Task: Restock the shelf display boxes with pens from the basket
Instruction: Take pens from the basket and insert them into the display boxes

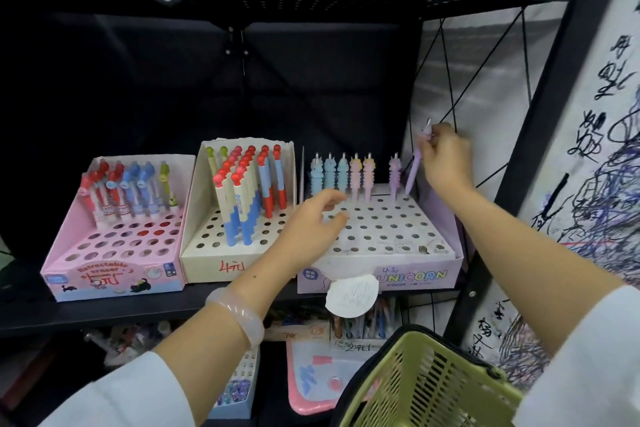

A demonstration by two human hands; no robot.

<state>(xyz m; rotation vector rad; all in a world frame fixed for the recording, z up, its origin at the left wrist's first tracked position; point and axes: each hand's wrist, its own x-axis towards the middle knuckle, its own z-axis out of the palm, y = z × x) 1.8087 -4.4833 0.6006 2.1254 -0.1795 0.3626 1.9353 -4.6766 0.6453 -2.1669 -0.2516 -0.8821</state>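
A black metal shelf [104,314] in a shop corner carries three cardboard display boxes side by side, with a scribbled-on white test sheet [588,166] hanging past its right-hand post. The unicorn box [381,274] sits at the right end of the shelf, its perforated top mostly bare: a single row of pens [343,177] stands along its back edge, blue, then pink, then one purple, with a gap before the back right corner. The right hand [446,163] pinches a purple pen [415,163] near its unicorn head, the barrel tilted and its lower tip at or just above a hole in that back right corner; whether the tip has entered cannot be told. The left hand [311,229] hovers over the front left part of the same box, fingers relaxed and holding nothing, just short of the holes. The step in hand looks to be seating this pen. To do it well, the barrel should be brought upright before pushing, since a slanted pen would catch on the cardboard rim of the hole and could tear it. The free hand would do best resting on the box's front edge to keep it from sliding back. Filling the empty hole beside the other purple pen keeps colours grouped. The green basket [426,381] hangs at the lower right, below the shelf edge; its contents are not visible. The pink box [114,274] and cream box [221,263] to the left also show many empty holes, so much restocking seems to remain.
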